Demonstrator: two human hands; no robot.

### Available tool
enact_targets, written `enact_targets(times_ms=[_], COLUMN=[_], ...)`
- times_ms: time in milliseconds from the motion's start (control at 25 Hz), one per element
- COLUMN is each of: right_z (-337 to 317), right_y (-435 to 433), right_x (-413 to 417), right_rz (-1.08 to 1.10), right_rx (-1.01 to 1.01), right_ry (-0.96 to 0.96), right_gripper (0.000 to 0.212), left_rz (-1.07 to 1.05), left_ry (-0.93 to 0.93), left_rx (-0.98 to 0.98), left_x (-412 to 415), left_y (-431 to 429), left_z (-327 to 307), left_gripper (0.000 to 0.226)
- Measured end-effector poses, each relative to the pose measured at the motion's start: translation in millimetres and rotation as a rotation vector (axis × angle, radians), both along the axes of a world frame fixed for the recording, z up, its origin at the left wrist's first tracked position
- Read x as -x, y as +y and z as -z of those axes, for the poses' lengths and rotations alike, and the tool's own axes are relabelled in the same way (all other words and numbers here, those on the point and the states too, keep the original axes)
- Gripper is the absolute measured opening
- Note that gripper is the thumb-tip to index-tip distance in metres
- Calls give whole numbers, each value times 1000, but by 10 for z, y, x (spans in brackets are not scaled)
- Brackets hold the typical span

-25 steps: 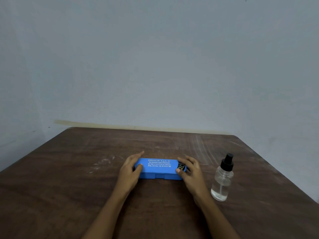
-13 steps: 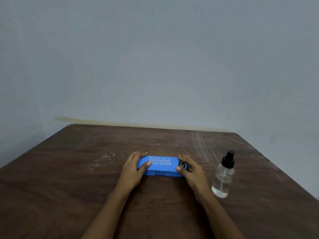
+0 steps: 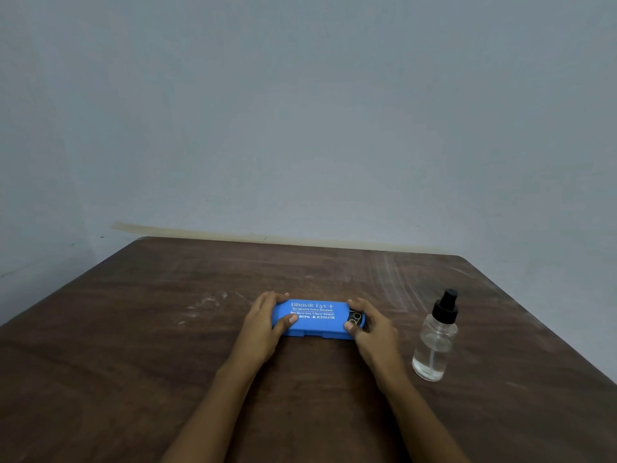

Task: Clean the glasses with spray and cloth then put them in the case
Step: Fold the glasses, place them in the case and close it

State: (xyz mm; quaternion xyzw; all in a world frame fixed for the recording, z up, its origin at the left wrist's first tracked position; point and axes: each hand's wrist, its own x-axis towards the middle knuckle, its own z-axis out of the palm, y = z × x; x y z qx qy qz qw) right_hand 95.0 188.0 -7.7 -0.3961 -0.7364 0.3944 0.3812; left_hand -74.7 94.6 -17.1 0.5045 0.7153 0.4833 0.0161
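Both hands, left hand (image 3: 263, 324) and right hand (image 3: 370, 329), have fingers clamped on the closed blue case (image 3: 314, 317) at frame centre; opening it likely comes next, needing thumbs to pry the lid.

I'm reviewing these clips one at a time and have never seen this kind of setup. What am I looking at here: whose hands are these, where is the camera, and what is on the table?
There is no machine here. A person wears one wide-angle camera on the head, looking forward and down, so you see their own two bare arms reaching away from you.

The surface is a dark brown wooden table against a plain pale wall.

Two things lie on it. In the middle is a closed blue glasses case with white printed lettering on its lid. The left hand grips its left end and the right hand grips its right end, thumbs on top. To the right, standing upright and apart from the hands, is a clear spray bottle with a black nozzle and a little liquid inside.

No glasses or cloth are visible; whether they are inside the case cannot be told.
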Motion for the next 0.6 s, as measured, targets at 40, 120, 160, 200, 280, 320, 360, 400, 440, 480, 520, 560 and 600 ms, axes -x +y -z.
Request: enact_targets(times_ms=[40,120,160,200,280,320,360,400,440,480,520,560,600], right_z=[8,17,19,19,3,-8,-17,-21,-24,-27,-30,-34,-36], right_y=[-16,-49,-62,-77,-103,-121,-142,-169,-198,-228,-263,-293,-321], right_x=[-2,-7,-7,-10,-16,-21,-26,-33,-43,-55,-74,-94,-116], right_rz=[5,14,19,25,42,51,57,61,66,72,83,93,102], right_rx=[-19,-32,-29,-22,-5,1,3,1,-2,-3,-1,4,10], right_ry=[-12,-12,-5,3,27,44,57,69,83,102,128,156,178], right_gripper=[38,42,45,49,56,57,58,58,58,57,55,52,49], left_rz=[-10,-39,-58,-80,-119,-128,-129,-126,-124,-127,-135,-147,-162], left_ry=[-4,-19,-45,-82,-138,-149,-157,-169,-186,-207,-226,-236,-238], left_rx=[10,34,29,11,-32,-46,-56,-66,-82,-106,-131,-150,-159], left_x=[-12,-40,-51,-60,-74,-87,-102,-120,-139,-159,-184,-210,-236], left_y=[1,-7,-18,-32,-61,-78,-93,-107,-121,-137,-161,-186,-212], left_z=[2,0,-6,-13,-26,-35,-43,-49,-56,-62,-67,-72,-75], left_gripper=[35,41,46,51,56,56,55,55,57,60,64,66,67])
